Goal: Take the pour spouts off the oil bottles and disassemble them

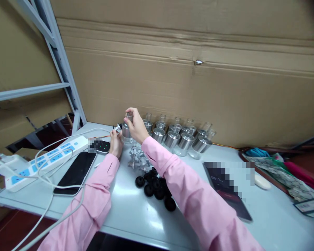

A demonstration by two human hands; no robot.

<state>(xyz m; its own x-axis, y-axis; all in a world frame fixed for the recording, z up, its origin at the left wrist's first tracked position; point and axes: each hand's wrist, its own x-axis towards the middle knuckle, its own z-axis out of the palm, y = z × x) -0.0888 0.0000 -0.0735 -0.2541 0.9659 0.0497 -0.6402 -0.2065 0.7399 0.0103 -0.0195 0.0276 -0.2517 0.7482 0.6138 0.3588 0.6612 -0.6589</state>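
At the back left of the table, my right hand point(136, 124) is wrapped round the neck of a clear glass bottle point(127, 134) with a silver band, which stands upright. Just left of it, my left hand point(116, 143) is closed, its fingertips pinching a small silver piece with a black end point(118, 128). Several similar glass bottles point(172, 138) stand in rows to the right, partly hidden by my right forearm. In front of the hands lie a heap of shiny silver pieces point(139, 158) and a pile of round black caps point(159, 192).
A white power strip point(80, 142) with looping white cables, a phone point(77, 173) and a small black device with green lights point(102, 146) lie left. On the right are a dark tablet-like screen point(222, 188), a white oval object point(262, 181) and bagged items point(295, 174). Cardboard point(172, 83) walls the back.
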